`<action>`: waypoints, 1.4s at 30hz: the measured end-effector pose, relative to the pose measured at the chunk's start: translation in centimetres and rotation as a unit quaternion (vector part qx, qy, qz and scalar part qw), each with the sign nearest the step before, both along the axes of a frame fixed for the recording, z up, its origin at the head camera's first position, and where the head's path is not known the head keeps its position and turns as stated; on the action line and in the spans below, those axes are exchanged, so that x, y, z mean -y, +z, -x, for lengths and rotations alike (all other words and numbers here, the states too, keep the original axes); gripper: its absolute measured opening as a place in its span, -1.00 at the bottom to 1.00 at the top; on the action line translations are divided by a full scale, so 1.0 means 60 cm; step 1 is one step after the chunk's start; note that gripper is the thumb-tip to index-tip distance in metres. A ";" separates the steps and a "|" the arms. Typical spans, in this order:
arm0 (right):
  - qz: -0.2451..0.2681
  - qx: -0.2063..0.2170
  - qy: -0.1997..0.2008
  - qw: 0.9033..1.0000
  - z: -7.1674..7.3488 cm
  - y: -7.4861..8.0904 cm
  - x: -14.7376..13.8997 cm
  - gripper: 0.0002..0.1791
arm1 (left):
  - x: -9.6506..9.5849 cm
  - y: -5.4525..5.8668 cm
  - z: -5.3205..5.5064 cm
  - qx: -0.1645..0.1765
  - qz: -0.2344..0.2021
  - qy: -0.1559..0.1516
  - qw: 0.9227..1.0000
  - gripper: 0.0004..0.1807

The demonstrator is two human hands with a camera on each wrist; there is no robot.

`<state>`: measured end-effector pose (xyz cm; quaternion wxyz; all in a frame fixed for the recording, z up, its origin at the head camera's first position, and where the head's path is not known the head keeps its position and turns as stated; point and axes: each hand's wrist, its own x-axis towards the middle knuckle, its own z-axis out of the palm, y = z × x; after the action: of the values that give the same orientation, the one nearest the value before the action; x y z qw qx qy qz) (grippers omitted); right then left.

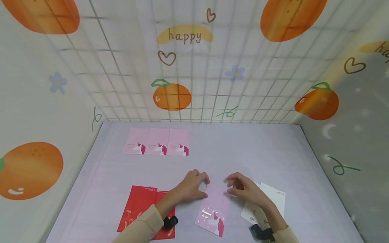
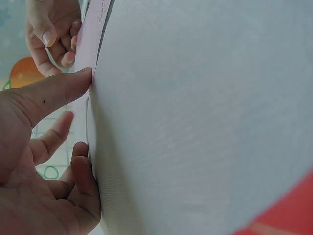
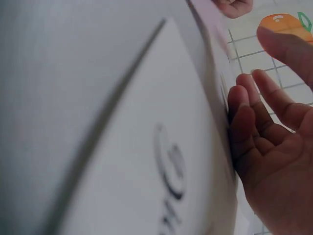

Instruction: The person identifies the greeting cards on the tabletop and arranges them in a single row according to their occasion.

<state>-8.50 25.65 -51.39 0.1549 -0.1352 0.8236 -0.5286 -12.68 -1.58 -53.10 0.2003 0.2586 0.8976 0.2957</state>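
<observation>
A flat pink card (image 1: 214,204) printed with a white unicorn lies slightly turned on the table, between both hands. My left hand (image 1: 190,185) is at its left side; in the left wrist view the straight thumb (image 2: 63,93) touches the card's edge, while the other fingers are loosely bent. Just off the card's upper right side hovers my right hand (image 1: 247,189), its fingers relaxed with nothing between them. Beneath the right wrist lie white cards (image 1: 275,197) with dark print, partly hidden. Red cards (image 1: 138,204) with gold print lie partly under the left forearm.
Three pink unicorn cards (image 1: 158,141) lie side by side in a row at the back left of the table (image 1: 243,148). Behind the table hangs a curtain (image 1: 200,67) with oranges on it, in front of a wire grid. Curtains also border both sides.
</observation>
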 end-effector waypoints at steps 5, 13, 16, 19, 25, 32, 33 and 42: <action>-0.010 -0.004 -0.002 1.000 0.005 -0.026 -0.006 -0.58 | -0.001 -0.001 0.000 0.007 -0.004 0.000 1.000 -0.54; -0.009 0.003 0.042 0.999 0.015 -0.052 -0.017 -0.73 | -0.002 -0.002 -0.001 0.002 0.004 -0.006 1.000 -0.60; -0.020 0.006 0.058 0.998 0.016 -0.051 -0.017 -0.77 | -0.001 -0.001 -0.002 0.000 0.004 -0.005 1.000 -0.62; -0.030 0.005 0.064 0.997 0.015 -0.049 -0.016 -0.81 | -0.001 -0.001 -0.003 -0.001 0.004 -0.006 1.000 -0.63; -0.045 0.004 0.055 0.997 0.012 -0.044 -0.010 -0.85 | -0.001 0.001 -0.006 0.002 0.001 -0.005 1.000 -0.65; -0.049 0.017 0.041 0.998 0.010 -0.041 -0.003 -0.87 | 0.000 0.003 -0.006 0.002 0.001 -0.003 1.000 -0.66; -0.047 0.019 0.040 0.998 0.010 -0.040 -0.003 -0.87 | 0.000 0.003 -0.007 0.002 0.001 -0.003 1.000 -0.66; -0.023 0.017 0.004 1.000 0.008 -0.044 0.002 -0.80 | 0.003 0.005 -0.006 0.001 -0.004 0.000 1.000 -0.66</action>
<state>-8.99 25.54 -54.02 0.1743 -0.1262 0.8323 -0.5109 -12.31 -1.77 -52.82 0.2002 0.2590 0.8961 0.2996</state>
